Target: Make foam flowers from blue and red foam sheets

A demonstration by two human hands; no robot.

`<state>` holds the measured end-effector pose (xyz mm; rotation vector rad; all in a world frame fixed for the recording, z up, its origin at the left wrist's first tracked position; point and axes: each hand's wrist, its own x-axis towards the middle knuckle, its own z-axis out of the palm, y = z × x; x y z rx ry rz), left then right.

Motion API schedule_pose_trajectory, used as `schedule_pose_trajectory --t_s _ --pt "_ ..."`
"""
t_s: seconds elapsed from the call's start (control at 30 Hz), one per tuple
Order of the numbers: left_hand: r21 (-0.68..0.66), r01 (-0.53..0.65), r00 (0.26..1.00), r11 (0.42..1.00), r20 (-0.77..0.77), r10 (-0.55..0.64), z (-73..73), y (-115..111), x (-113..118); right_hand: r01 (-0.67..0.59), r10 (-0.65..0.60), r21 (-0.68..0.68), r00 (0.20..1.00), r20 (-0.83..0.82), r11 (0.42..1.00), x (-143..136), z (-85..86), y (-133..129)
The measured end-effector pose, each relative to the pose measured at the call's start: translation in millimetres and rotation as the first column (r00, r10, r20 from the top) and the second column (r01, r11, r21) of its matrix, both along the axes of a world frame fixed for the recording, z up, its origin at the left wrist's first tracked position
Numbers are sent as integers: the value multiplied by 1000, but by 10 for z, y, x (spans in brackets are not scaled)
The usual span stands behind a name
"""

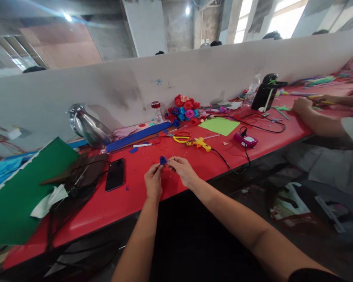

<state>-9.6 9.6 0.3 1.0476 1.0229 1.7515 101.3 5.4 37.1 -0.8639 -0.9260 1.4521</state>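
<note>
A small dark blue rolled piece (162,160) is between my hands, over the red table (138,176). My left hand (153,182) pinches it from below with thumb and fingertips. From the right, my right hand (181,168) has its fingertips closed at the edge of the same piece. Just beyond my hands lie a yellow glue gun (200,143) and yellow-and-red-handled scissors (181,137). A long blue strip (138,137) lies farther back, with a white pen (142,145) in front of it.
A phone (115,174), green sheet (29,196) and metal jug (91,127) are left. Behind stand a red-lidded jar (157,111) and paper flowers (184,109). A light green sheet (220,125), pink box (245,140) and cables lie right. Another person's hands work far right.
</note>
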Motion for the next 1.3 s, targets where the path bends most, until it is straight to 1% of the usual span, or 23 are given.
schedule_pose_trajectory --t_s 0.1,0.2,0.37,0.47,0.63,0.73,0.87,0.93,1.03,1.13,1.3 --pt "0 25 999 1000 20 -25 5 -4 1 -4 4 8 1000 3 1000 -10 -12 -10" --pt "-11 53 999 999 2 -53 -6 -2 -4 16 -17 29 1000 12 999 -8 -30 -2" --pt "-35 92 996 995 -10 -93 -20 9 -11 -6 6 -31 1000 8 999 3 -48 -1" --pt "-40 96 995 995 -15 -96 -8 5 -8 2 -2 -26 1000 3 1000 18 -23 -16" --pt "-58 85 994 995 -58 -88 0 -3 1 45 -45 -8 999 3 999 63 69 -31" --pt "-60 69 994 996 -80 -73 -9 2 3 26 -26 0 999 24 1000 79 107 -18" --pt "-59 85 992 995 -94 -90 -5 2 1 16 -16 15 999 33 1000 69 96 11" --pt "-60 97 990 993 -100 -102 0 -3 -1 26 -26 -16 1000 8 1000 59 73 23" --pt "-62 105 988 993 -107 -111 1 -3 -6 26 -28 -119 1000 -14 993 58 48 31" --pt "-67 113 986 991 -111 -120 -2 2 -9 12 -14 -185 1000 -9 983 80 62 29" --pt "-77 121 987 990 -100 -129 12 -10 0 6 -1 -104 999 53 995 127 153 28"
